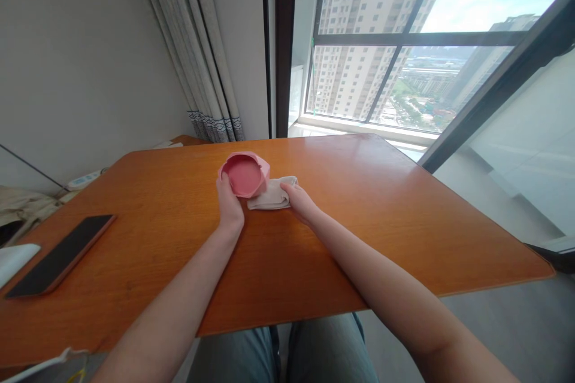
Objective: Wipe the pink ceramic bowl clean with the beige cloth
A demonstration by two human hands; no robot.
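A pink faceted bowl-like container (245, 175) is tilted so its round opening faces me. My left hand (230, 202) grips it at the lower left, with the thumb over the rim and the other fingers hidden behind. Just right of the container lies a folded whitish cloth (272, 195), partly under its lower right side. My right hand (300, 200) pinches the right end of that cloth, thumb on top. Whether the cloth touches the container's outer wall, I cannot tell.
Both forearms reach across a brown wooden table (171, 191). A long dark flat object (63, 256) lies at the left, beside a white item (15, 260). A power strip (84, 179) sits past the left edge. Curtain (197, 60) and window stand behind.
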